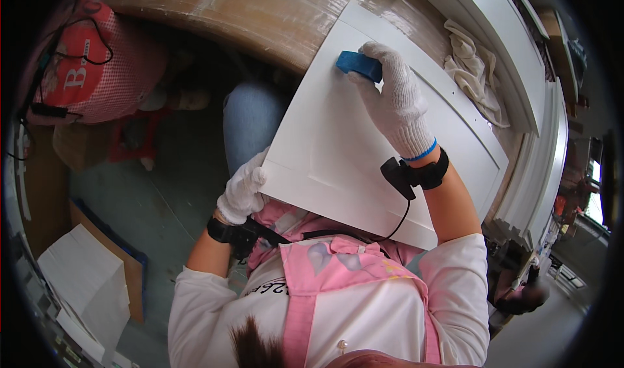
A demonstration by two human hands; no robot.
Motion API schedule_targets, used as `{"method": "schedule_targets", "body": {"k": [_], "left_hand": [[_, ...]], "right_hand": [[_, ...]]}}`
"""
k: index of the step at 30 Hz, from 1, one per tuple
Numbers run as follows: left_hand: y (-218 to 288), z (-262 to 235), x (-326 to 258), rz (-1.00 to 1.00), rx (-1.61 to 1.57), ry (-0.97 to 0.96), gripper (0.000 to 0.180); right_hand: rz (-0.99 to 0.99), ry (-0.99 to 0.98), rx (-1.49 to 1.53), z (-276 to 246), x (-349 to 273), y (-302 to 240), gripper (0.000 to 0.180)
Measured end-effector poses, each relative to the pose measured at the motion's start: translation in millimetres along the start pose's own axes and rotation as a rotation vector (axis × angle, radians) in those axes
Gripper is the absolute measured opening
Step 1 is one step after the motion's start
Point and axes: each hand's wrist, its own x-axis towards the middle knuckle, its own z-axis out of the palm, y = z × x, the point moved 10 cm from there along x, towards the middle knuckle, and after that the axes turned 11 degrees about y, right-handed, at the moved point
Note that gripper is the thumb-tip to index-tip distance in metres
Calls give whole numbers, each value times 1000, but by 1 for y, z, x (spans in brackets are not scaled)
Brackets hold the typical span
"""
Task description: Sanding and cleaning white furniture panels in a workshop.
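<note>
A white cabinet door [325, 127] with a recessed middle lies slanted in front of me. Its far part is on the table and its near edge is at my lap. My right hand [396, 98], in a white knit glove with a blue cuff edge, pinches a blue block [359, 65] between thumb and fingers. The block is against the door's face near the far left edge; its kind is not plain. My left hand [243, 189], gloved too, grips the door's near left corner, with some fingers hidden.
A cream rag [471, 76] lies on the film-covered table [260, 11] right of the door. White panels [536, 173] stand stacked further right. At left are a red-and-white bag [107, 69], a red stool [133, 137] and white sheets [88, 283] on the floor. Another person [523, 296] is far right.
</note>
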Motion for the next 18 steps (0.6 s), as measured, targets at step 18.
{"method": "schedule_targets", "body": {"k": [18], "left_hand": [[-7, -7, -3, -45, -16, 50, 85]], "right_hand": [[-33, -59, -75, 3, -11, -25, 37]]}}
